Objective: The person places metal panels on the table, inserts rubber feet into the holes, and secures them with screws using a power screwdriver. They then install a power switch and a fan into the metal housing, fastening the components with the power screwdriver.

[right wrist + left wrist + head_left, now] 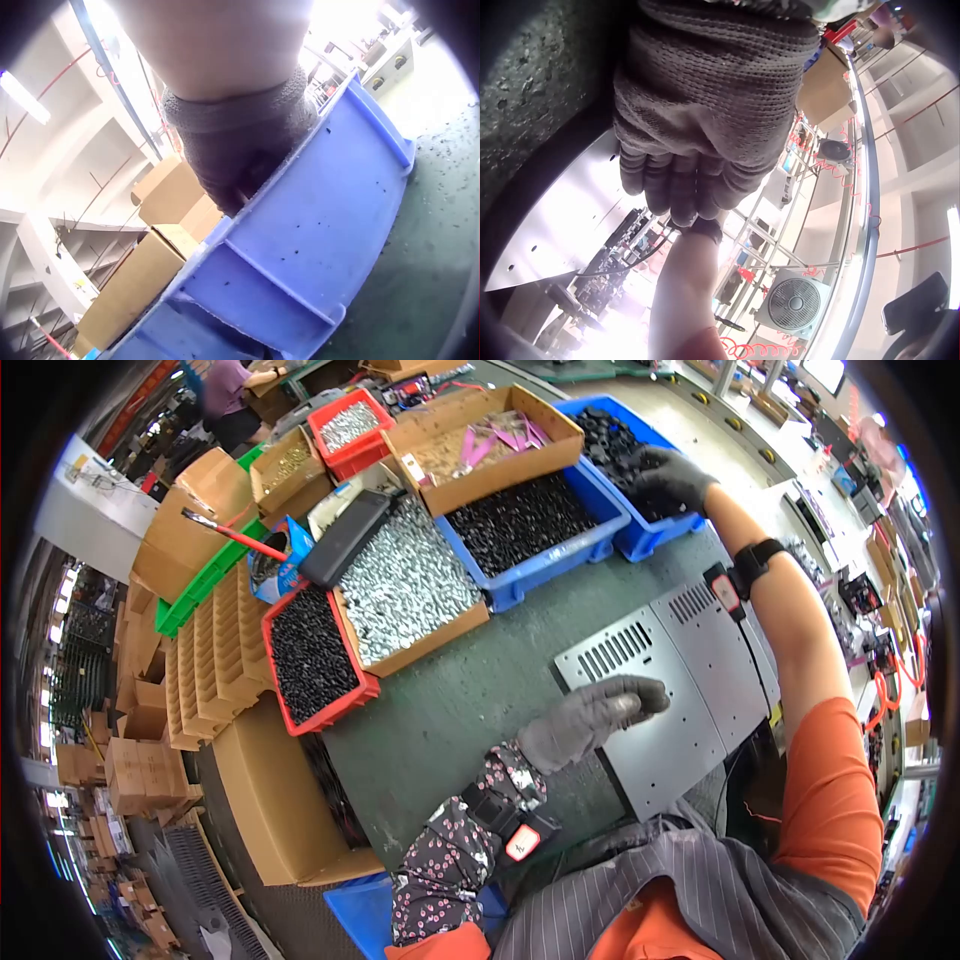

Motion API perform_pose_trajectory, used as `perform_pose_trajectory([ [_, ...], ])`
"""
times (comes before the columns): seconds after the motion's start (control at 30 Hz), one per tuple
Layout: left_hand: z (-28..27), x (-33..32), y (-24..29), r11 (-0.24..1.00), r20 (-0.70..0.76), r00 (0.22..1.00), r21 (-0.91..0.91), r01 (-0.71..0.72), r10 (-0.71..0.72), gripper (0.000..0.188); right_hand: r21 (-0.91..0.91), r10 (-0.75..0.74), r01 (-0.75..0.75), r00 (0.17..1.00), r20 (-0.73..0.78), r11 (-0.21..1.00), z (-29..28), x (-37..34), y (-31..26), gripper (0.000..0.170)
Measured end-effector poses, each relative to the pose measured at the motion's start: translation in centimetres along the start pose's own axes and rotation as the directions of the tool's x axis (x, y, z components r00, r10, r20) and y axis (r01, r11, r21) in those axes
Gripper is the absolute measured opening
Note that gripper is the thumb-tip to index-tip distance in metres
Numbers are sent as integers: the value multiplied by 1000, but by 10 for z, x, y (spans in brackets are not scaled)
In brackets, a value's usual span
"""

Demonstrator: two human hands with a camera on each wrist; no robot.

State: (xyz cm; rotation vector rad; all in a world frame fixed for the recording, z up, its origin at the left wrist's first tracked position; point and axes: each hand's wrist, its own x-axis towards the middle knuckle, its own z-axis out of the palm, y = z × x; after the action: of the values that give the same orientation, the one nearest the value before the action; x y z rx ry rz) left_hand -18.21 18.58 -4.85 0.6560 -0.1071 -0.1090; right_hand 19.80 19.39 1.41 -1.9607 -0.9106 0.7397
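Observation:
My right hand [672, 482], in a dark knit glove, reaches into the far blue bin [655, 540] among black parts [608, 442]. In the right wrist view the bin's wall hides its fingertips, and I cannot tell whether they hold a part. My left hand [592, 722], gloved in grey, hovers over the near edge of a grey metal panel [665, 760] with slots and small holes. Its fingers lie together, loosely bent, with nothing visible between them. The left wrist view shows this glove [705, 97] from close up, the panel [562, 210] beyond it.
A second blue bin [540, 575] of black parts stands beside the far one, a cardboard tray [500, 468] across its back. Leftward are a box of silvery screws [410, 580], a red bin [350, 703] of black pieces and a black case [347, 540]. Cardboard dividers [215, 665] border the table.

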Motion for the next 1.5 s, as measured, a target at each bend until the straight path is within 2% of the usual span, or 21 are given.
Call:
perform_pose_trajectory([
  [0.03,-1,0,-1,1000,-9,1000,13,-10,10,40,-49,-52,51,998,-18,998,6,-5,-1,29],
  [0.1,-1,0,-1,1000,4,1000,7,-19,19,41,37,53,-50,995,-80,998,11,-25,-18,28],
  [0.17,0,-1,1,1000,-18,1000,23,-14,15,39,121,38,-22,989,-140,992,12,-22,-15,28],
  [0.37,3,-3,1,1000,-65,998,24,-1,3,36,352,-71,96,994,-85,931,12,-72,-49,29],
  [0.43,3,-1,1,999,-91,996,34,-3,6,35,29,-82,82,997,-17,996,24,-119,-66,28],
  [0.57,3,-2,4,994,-120,989,73,-80,89,34,-60,-57,70,981,188,996,53,-172,-43,25],
  [0.63,4,-4,9,982,-149,981,155,-105,128,33,-220,-238,291,942,239,931,70,-197,-21,25],
  [0.7,9,-8,14,796,-302,878,591,-133,371,32,-361,-463,544,837,290,757,83,-220,-7,23],
  [0.77,11,-8,17,728,-336,843,679,-93,420,35,-332,-356,483,856,375,811,93,-233,-4,25],
  [0.83,17,-4,16,657,-363,804,753,-45,471,39,-400,-389,523,843,371,753,94,-242,2,34],
  [0.9,21,1,16,290,-241,805,953,90,542,48,-511,-388,586,806,448,629,92,-245,3,48],
  [0.93,32,4,21,212,-270,857,958,193,440,66,-608,-325,565,823,466,557,91,-246,3,65],
  [0.97,34,8,21,203,-271,859,959,200,433,66,-603,-332,564,824,460,564,89,-249,5,65],
  [1.03,35,21,22,-262,-22,963,960,96,270,85,-674,-462,558,817,344,485,79,-259,14,80],
  [1.07,31,29,21,-284,-27,983,956,79,180,97,-673,-466,541,827,316,503,73,-260,22,95],
  [1.1,31,36,19,-293,-31,984,953,81,173,97,-669,-472,541,826,309,510,69,-264,29,95],
  [1.17,32,50,13,-468,-15,994,881,64,107,100,-707,-475,450,861,182,545,60,-272,42,93],
  [1.23,31,58,9,-506,6,996,861,40,88,95,-677,-495,429,862,110,598,54,-283,52,84],
  [1.3,36,63,10,-600,-34,994,795,87,100,81,-679,-533,420,845,51,601,50,-293,61,73],
  [1.33,37,62,12,-601,55,990,799,33,127,59,-669,-523,394,852,9,630,49,-298,62,66],
  [1.5,33,52,15,-616,68,979,785,67,192,26,-682,-515,313,850,-109,661,49,-319,71,61],
])
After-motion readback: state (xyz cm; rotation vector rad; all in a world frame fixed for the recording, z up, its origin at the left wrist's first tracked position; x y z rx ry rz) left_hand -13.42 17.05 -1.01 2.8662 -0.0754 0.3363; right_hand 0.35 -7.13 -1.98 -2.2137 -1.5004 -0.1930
